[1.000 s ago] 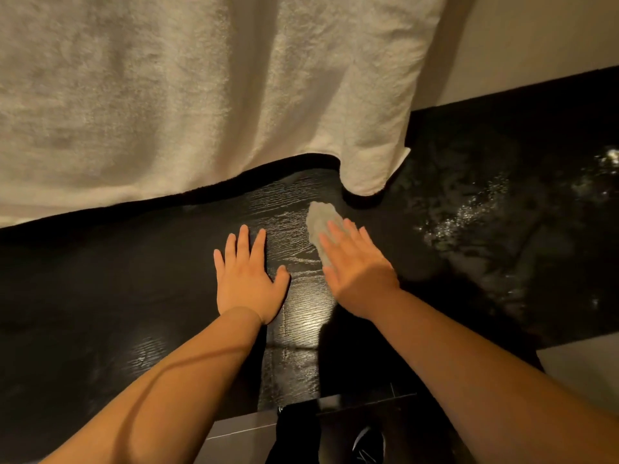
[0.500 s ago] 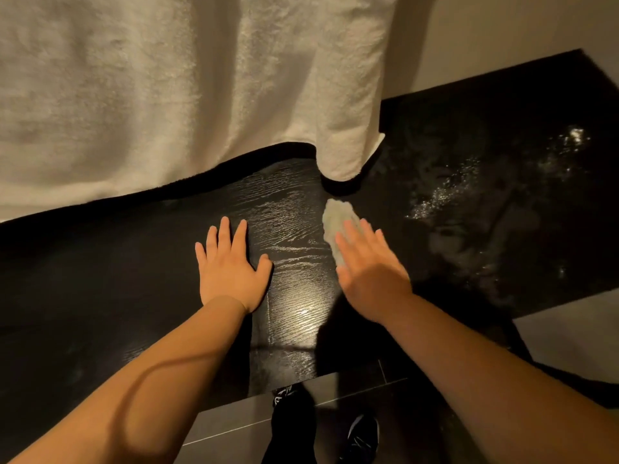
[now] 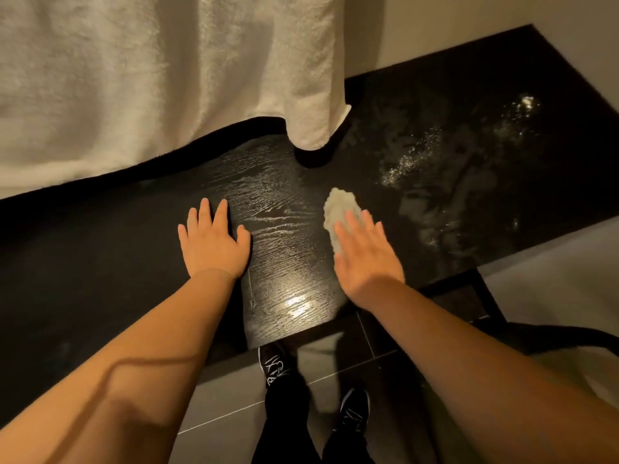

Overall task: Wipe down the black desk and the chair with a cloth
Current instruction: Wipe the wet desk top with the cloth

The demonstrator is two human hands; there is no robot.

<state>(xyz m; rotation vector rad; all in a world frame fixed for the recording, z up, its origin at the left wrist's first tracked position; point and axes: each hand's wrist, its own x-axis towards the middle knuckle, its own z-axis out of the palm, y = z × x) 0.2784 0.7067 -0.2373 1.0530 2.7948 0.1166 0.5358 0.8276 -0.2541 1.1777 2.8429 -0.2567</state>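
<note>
From the head camera, looking down over the person's arms, the black desk (image 3: 100, 249) ran across the whole view, its wood grain catching a bright glare between the two hands. The left hand (image 3: 214, 242) lay flat on the desktop, palm down, fingers spread a little, holding nothing. The right hand (image 3: 365, 256) was also flat and stretched out, its fingers (image 3: 351, 226) pressing down on a small pale cloth (image 3: 340, 212); the wadded far end of the cloth stuck out beyond the fingertips and rested on the desk. To the right of that hand the surface showed wet smears and a scatter of glinting specks (image 3: 418, 155).

A large cream towel (image 3: 160, 78) hung down behind the desk, its lower corner just above the desktop, a bit beyond the cloth. Below the near edge of the desk were grey floor tiles (image 3: 227, 393) and the person's two black shoes (image 3: 274, 363), one tucked partly under the desk. A dark desk leg (image 3: 489, 299) stood at the right. I could not make out the chair.
</note>
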